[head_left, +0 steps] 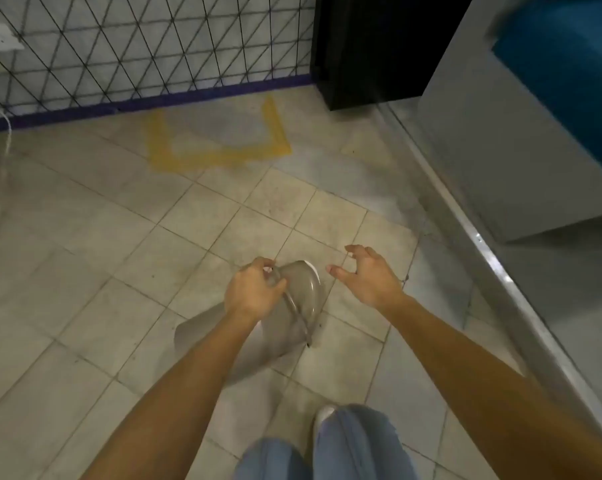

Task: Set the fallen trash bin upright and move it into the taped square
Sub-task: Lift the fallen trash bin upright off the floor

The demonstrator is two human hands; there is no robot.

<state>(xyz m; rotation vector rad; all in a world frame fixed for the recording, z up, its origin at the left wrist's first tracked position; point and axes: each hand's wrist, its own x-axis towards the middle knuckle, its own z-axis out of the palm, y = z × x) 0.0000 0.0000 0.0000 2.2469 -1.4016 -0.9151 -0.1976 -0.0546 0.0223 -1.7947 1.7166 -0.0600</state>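
A grey trash bin [285, 323] lies tilted on the tiled floor just in front of my feet, its rim end pointing up and to the right. My left hand [252, 292] is closed on the bin's rim and thin handle. To the right of the bin hovers my right hand [365, 275], fingers spread and curled, holding nothing, a short gap from the rim. The yellow taped square [220, 152] is marked on the floor farther ahead, against the wall, with nothing inside it.
A wire mesh panel [147, 46] with a purple base strip runs along the far wall. A black cabinet [372, 50] stands right of the square. A grey counter [500, 150] and metal floor rail [465, 230] border the right side. A white cord [1, 174] hangs at left.
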